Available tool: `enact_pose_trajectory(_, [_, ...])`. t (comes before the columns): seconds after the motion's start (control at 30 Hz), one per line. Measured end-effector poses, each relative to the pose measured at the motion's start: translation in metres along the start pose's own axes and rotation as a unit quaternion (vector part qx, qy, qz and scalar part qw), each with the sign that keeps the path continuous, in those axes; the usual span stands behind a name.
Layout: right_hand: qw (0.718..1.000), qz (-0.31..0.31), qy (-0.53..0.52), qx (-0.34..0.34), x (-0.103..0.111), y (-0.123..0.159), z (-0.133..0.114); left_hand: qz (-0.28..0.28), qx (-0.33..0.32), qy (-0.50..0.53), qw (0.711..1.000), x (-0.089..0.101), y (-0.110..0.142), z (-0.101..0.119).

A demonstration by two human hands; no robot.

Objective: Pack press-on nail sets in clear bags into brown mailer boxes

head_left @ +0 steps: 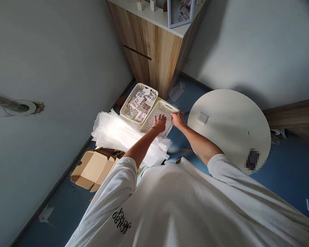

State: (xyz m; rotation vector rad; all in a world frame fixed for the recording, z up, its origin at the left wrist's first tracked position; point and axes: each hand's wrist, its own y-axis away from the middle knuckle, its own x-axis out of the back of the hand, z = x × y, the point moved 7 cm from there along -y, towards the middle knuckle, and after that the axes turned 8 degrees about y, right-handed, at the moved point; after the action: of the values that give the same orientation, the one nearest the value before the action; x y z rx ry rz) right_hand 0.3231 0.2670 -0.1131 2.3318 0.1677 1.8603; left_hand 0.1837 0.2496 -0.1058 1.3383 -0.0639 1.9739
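Observation:
Two white perforated plastic baskets stand side by side. My left hand [159, 124] is over the right-hand basket [166, 103], its fingers apart and reaching inside. My right hand [178, 119] is closed at this basket's right rim, fingers curled over the edge. Inside this basket lies clear or whitish material with rows of small marks, partly covered by my hands. The left-hand basket [122, 112] holds many small clear packets with printed cards [135, 104]. Neither hand touches it.
A pile of thin white sheets [118, 133] lies left of my arms, with brown flattened cardboard boxes [95, 168] beyond. To the right stands a round white table [229, 127] with a small white block [202, 118]. A wooden cabinet [154, 37] rises behind the baskets.

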Motion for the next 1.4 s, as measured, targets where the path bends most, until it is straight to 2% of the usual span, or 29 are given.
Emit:
enact_pose_trajectory(0.1, [1.000, 0.001, 0.010, 0.009, 0.001, -0.003, 0.000, -0.002, 0.000, 0.001, 1.000, 0.000, -0.001, 0.001])
enact_pose_trajectory(0.33, [0.997, -0.008, -0.079, 0.022, 0.003, -0.014, -0.001, -0.001, 0.006, -0.006, 1.000, 0.002, 0.000, 0.002])
enact_pose_trajectory(0.73, [0.997, -0.026, -0.036, 0.063, 0.007, -0.026, -0.017, -0.002, 0.004, 0.001, 1.000, 0.001, -0.001, -0.001])
enact_pose_trajectory(0.87, [0.996, -0.028, -0.057, 0.070, 0.011, -0.024, -0.020, 0.000, 0.006, 0.000, 1.000, 0.003, 0.000, 0.000])
enact_pose_trajectory(0.93, [0.996, -0.030, -0.023, 0.081, 0.013, -0.023, -0.022, -0.001, 0.006, 0.005, 1.000, 0.003, 0.000, 0.001])
enact_pose_trajectory(1.07, [0.988, -0.044, 0.118, 0.090, 0.014, -0.020, -0.023, 0.002, 0.004, 0.022, 1.000, 0.004, 0.000, 0.000])
enact_pose_trajectory(1.17, [0.984, -0.038, 0.156, 0.082, 0.020, -0.015, -0.020, 0.006, 0.004, 0.034, 0.999, 0.004, 0.001, 0.000])
enact_pose_trajectory(1.27, [0.986, -0.008, 0.145, 0.077, 0.033, -0.007, -0.016, 0.035, 0.013, 0.047, 0.998, 0.012, 0.001, 0.005])
enact_pose_trajectory(1.4, [0.990, 0.046, 0.116, 0.069, 0.057, 0.010, -0.001, 0.120, 0.049, 0.089, 0.988, 0.033, -0.006, 0.017])
